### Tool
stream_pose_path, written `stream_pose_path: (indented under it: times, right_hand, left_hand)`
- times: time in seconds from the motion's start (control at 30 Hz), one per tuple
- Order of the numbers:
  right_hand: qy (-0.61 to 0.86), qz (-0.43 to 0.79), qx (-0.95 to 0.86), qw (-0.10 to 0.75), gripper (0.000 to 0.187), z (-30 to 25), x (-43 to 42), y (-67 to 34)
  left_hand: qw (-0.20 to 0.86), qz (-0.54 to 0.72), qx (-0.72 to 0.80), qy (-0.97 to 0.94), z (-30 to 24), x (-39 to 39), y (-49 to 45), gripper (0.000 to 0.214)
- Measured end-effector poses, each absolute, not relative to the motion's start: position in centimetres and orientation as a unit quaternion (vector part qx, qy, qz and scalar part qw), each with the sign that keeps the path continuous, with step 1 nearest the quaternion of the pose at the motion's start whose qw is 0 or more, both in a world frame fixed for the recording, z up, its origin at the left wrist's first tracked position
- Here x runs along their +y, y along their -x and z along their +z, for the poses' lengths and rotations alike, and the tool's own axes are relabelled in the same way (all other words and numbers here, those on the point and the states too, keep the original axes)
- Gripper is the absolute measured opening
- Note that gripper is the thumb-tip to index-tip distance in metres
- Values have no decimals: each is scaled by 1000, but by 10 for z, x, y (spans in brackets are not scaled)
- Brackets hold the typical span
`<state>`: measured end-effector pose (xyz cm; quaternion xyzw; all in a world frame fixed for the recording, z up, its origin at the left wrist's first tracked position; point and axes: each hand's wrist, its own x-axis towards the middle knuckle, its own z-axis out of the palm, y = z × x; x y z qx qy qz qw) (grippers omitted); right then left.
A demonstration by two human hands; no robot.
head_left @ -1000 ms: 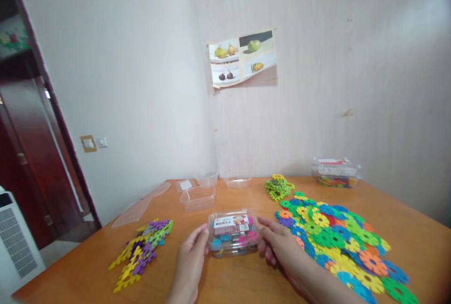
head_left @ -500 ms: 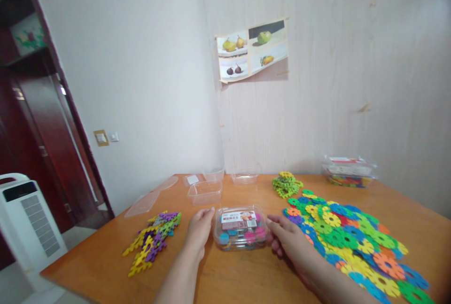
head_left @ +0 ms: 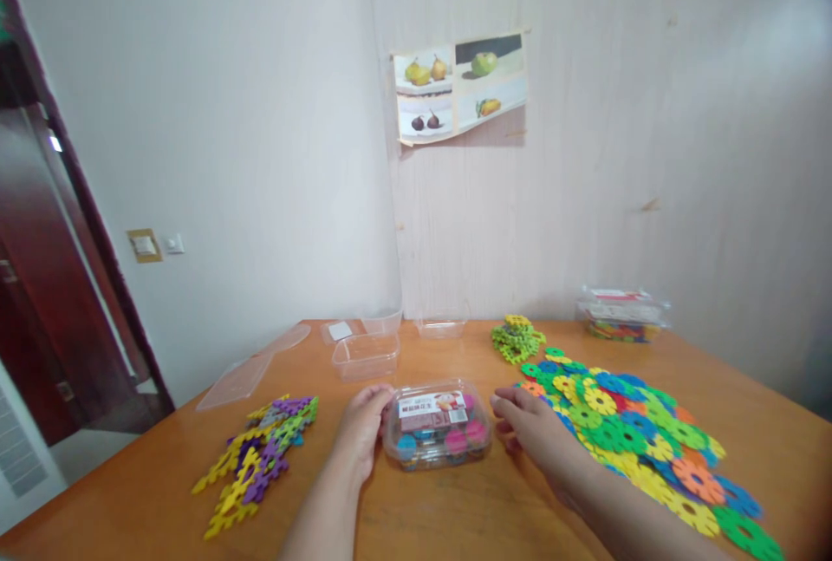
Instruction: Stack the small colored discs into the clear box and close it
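Note:
A clear plastic clamshell box (head_left: 438,424) rests closed on the table in front of me, with a printed label on its lid and pink and blue pieces inside. My left hand (head_left: 365,424) grips its left side, thumb near the upper corner and the other fingers partly hidden. On the other side, my right hand (head_left: 529,429) is a little apart from the box, fingers loosely bent and holding nothing. Just beyond that hand spreads a heap of colourful notched plastic discs (head_left: 640,427).
Yellow, purple and green interlocking pieces (head_left: 263,461) lie at left. A green linked cluster (head_left: 516,340) stands farther back. Several clear containers, including a tub (head_left: 366,357), and a flat lid (head_left: 235,381) line the rear left. Another filled box (head_left: 622,315) sits at back right.
My right hand has come off the box's right side, leaving a small gap. The left hand stays at the box. The whole view has shifted slightly.

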<state>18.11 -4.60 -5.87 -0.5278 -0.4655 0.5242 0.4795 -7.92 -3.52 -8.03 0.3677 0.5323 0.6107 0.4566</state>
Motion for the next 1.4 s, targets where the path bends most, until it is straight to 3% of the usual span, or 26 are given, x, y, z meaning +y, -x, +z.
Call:
stream_pose_path:
  times: [0.23,0.73,1.4]
  right_hand:
    - [487,565,-473,470,17,-57,-16,-160]
    - [455,606,-456,466,22,-80,9,-156]
    - [478,586,-482,443,17,-78,9,-150]
  left_hand:
    - [467,622,514,-363,-82,-32,77,42]
    - [458,635,519,-343,-75,-34,69,29]
    - [457,643,534,-303,-73,-31,66,29]
